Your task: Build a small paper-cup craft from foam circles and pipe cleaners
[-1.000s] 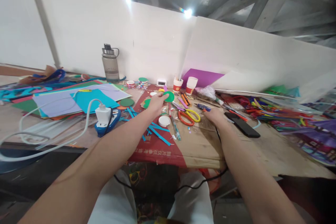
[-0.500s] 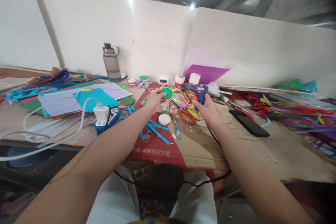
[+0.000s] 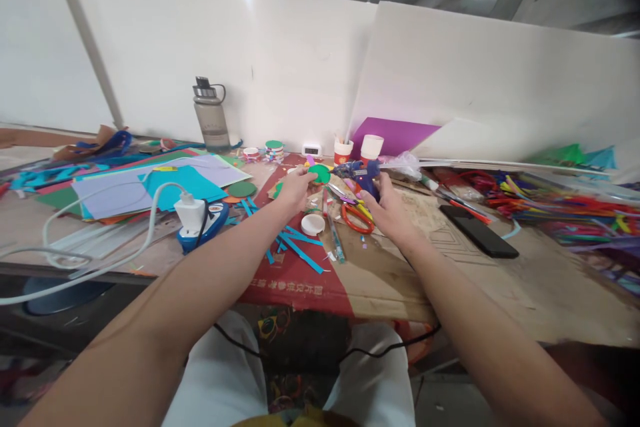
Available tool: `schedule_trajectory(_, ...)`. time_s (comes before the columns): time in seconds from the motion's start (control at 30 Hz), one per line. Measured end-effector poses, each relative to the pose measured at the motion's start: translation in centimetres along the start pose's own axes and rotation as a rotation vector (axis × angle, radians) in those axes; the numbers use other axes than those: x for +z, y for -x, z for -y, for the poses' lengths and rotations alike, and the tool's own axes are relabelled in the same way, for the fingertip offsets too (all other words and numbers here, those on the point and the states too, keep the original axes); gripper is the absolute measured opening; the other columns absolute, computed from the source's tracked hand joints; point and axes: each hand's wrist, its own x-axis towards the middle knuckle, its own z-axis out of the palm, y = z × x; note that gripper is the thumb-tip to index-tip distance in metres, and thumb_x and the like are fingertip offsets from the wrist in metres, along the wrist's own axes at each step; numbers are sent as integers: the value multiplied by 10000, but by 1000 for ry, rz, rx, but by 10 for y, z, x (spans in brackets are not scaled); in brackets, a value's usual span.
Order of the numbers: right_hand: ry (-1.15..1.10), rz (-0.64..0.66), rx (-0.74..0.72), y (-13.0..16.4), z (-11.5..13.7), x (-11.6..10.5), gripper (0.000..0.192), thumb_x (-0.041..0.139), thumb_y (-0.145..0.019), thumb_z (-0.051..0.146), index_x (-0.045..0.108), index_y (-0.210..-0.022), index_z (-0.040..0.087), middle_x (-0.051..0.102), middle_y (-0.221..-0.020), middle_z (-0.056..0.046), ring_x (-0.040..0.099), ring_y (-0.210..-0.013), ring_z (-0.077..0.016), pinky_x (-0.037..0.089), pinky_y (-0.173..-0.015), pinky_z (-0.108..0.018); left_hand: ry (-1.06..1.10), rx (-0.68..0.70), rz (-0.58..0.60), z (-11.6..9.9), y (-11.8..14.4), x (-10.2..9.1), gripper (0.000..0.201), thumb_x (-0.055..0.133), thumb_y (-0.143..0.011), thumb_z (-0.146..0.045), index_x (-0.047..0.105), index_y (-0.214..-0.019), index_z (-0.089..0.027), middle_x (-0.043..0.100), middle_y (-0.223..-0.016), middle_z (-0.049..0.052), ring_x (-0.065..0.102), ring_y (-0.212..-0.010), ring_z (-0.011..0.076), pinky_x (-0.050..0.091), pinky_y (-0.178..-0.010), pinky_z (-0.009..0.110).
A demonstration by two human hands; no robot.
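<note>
Green disc pinched in left hand; glue gun gripped in right hand, nozzle aimed leftward, just beside disc

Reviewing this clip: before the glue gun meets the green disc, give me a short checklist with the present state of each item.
1. Left hand holds the green disc by its edge: ok.
2. Right hand grips the blue glue gun by its handle: ok.
3. Nozzle points toward the disc: ok; whether it touches the disc: cannot tell.
4. Left fingers away from the nozzle tip: cannot tell, they sit close beside it.
5. Glue gun cord free of snags: cannot tell; a black cord hangs under the table edge.
6. Area under the hands free of loose tools: not ok; orange scissors and a white lid lie right below.
</note>
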Motion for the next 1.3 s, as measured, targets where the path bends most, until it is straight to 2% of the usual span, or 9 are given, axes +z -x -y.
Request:
schedule_trajectory(0.13, 51, 46, -41, 2, -1, 1, 438, 471, -914, 344, 428, -1316, 175, 595, -1270, -149, 560, -1193, -282, 409, -1068, -499, 2, -6, -19, -2, 2, 2, 119, 581, -727, -30, 562, -780, -134, 632, -663, 9, 604, -591, 102, 491, -592, 234)
schedule_trajectory(0.33, 70, 79, -58, 3, -1, 3, 442, 451, -925, 342, 402, -1327, 164, 560, -1318, -160, 536, -1215, -272, 378, -1090, -506, 17, -3, -2, -5, 6, 5, 113, 585, -727, -30, 566, -777, -129, 630, -660, 6, 591, -563, 93, 482, -589, 230)
schedule_trajectory(0.63, 86, 93, -41, 3, -1, 3, 401, 449, -920, 345, 422, -1285, 179, 583, -1257, -156, 553, -1169, -283, 382, -1076, -537, 16, -3, -4, -4, 6, 4, 135, 582, -710, -14, 566, -766, -136, 621, -640, -4, 585, -548, 91, 487, -594, 233)
schedule_trajectory(0.97, 124, 107, -20, 4, -2, 3, 453, 438, -922, 336, 393, -1335, 155, 561, -1302, -173, 533, -1209, -293, 376, -1085, -534, 40, -3, -27, -10, 7, 5, 113, 556, -754, -12, 569, -753, -124, 634, -639, 8, 599, -554, 93, 504, -604, 240)
schedule_trajectory(1.3, 126, 102, -2, 4, 2, 3, 444, 445, -915, 342, 415, -1317, 155, 570, -1293, -176, 545, -1204, -293, 380, -1086, -522, 6, -13, 42, -3, 4, 2, 124, 610, -692, -29, 582, -756, -132, 645, -661, 10, 595, -562, 94, 493, -574, 216)
